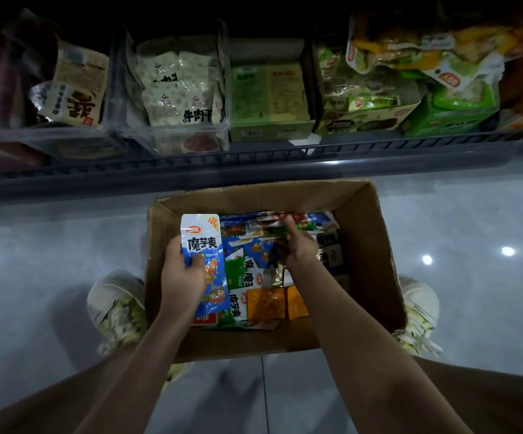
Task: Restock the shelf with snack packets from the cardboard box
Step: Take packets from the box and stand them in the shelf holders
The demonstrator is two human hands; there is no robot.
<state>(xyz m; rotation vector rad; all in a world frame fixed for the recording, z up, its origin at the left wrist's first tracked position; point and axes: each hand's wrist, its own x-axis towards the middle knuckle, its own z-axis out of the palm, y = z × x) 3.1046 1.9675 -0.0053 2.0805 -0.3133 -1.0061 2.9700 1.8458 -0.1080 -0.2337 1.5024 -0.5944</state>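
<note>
Grey floor (66,245) under the cardboard box (371,245), my left grip (181,277) clasped a blue snack packet (203,239), right grip (297,249) touched boxed packets (250,267), hold unclear.

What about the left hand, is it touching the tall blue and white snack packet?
Touching. The head view shows the left hand wrapped round the tall blue and white snack packet, thumb on its front.
</note>
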